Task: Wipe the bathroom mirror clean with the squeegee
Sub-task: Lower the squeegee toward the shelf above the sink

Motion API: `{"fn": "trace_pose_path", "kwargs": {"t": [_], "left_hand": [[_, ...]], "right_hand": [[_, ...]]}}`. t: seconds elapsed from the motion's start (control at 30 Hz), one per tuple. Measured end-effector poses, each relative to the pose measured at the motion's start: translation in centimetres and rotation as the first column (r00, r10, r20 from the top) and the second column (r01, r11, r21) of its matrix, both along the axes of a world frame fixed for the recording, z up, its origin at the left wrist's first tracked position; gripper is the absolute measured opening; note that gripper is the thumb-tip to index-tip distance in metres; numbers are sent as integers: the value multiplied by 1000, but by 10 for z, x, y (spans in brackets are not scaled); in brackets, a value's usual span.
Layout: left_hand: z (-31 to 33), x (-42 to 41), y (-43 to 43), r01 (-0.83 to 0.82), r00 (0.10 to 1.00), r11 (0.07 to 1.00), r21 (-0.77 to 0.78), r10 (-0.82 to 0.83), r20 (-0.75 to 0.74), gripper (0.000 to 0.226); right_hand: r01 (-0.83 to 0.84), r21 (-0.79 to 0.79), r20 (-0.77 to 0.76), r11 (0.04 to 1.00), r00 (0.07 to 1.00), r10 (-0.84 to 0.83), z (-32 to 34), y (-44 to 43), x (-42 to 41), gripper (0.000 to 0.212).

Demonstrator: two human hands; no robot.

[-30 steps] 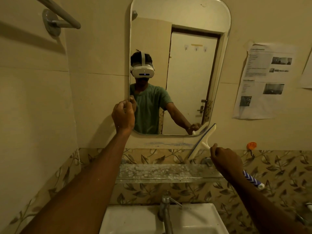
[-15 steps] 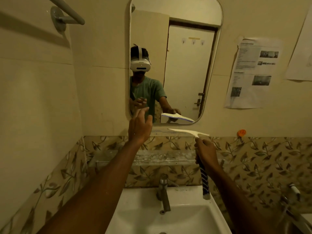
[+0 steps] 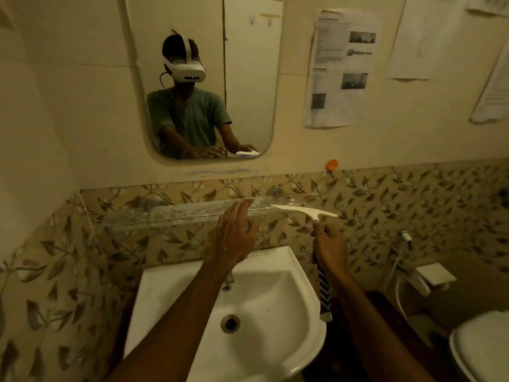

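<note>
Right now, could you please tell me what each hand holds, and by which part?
The right hand grips the squeegee by the upper end of its striped handle, just below the blade. The left hand holds nothing, fingers straight.

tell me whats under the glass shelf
Leaf-patterned tiles and the white sink with its drain. The left hand and wrist cover most of the tap; only a bit shows.

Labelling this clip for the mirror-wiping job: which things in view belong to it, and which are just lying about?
Job: mirror, squeegee, right hand gripping its handle.
Lying about: glass shelf, sink, printed sheets on the wall, orange hook, toilet.
</note>
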State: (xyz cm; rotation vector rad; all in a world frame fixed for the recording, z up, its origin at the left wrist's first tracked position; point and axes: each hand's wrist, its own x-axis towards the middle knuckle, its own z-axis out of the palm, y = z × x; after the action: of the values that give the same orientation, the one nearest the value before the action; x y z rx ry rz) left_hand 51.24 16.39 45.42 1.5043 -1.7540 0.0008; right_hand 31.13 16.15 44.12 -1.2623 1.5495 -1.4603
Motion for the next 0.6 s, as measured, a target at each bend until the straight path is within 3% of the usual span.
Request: {"fn": "trace_pose_path", "kwargs": {"t": [0.13, 0.33, 0.43, 0.6], "left_hand": [[-32, -85, 10, 11, 1000, 999, 35, -11, -18, 49], [-89, -233, 15, 82, 996, 988, 128, -86, 30, 57], [-106, -292, 10, 69, 998, 979, 190, -68, -12, 56], [-125, -357, -11, 79, 996, 965, 248, -67, -54, 57]], "right_hand": [[59, 55, 16, 997, 998, -60, -28, 9, -75, 46], [61, 147, 90, 987, 993, -75, -59, 16, -218, 36], [71, 184, 51, 980, 995, -82, -71, 10, -271, 44], [75, 196, -56, 978, 996, -65, -102, -20, -334, 38]]}}
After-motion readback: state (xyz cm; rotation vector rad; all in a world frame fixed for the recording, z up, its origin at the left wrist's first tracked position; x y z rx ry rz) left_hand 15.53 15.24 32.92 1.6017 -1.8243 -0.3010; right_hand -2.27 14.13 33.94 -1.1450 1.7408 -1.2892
